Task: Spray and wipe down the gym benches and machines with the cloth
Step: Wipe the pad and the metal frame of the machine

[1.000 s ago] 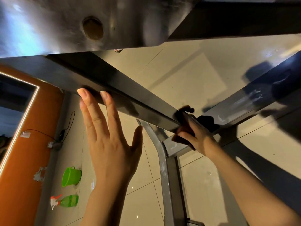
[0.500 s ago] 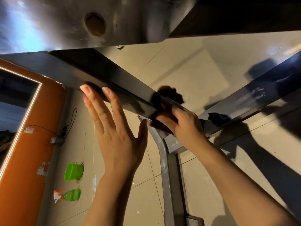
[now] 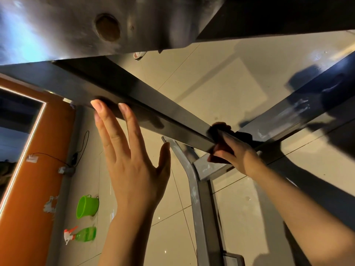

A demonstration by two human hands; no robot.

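The right hand [image 3: 233, 150], right of centre in the frame, is clenched around a dark cloth [image 3: 218, 129], which is wrapped over the lower end of a dark metal bar [image 3: 153, 110] running diagonally from the upper left toward the centre; the cloth sits close to where that bar meets a second, paler beam [image 3: 288, 112] rising toward the upper right. The left hand [image 3: 132, 162], in the centre-left, grasps nothing; its fingers are straight and spread, the fingertips [image 3: 97, 105] resting flat against the side of the same bar, apparently to steady it or the person. A green spray bottle [image 3: 82, 235] lies on the tiled floor [image 3: 221, 77] in the lower left, well apart from both hands, with a green bucket [image 3: 87, 206] just above it in the frame.

The work looks like a wiping stroke along the bar, with the spraying done or set aside for now. The risks I would judge from here: the cloth could bunch or snag at the joint of the two beams, so the corner stays dirty; a hard pull might drag the knuckles against the bar's sharp edge; streaks on the paler beam suggest residue that a loosely bunched cloth would only smear; the large steel plate [image 3: 57, 29] across the top of the frame hangs close overhead, so rising carelessly could mean a knock.
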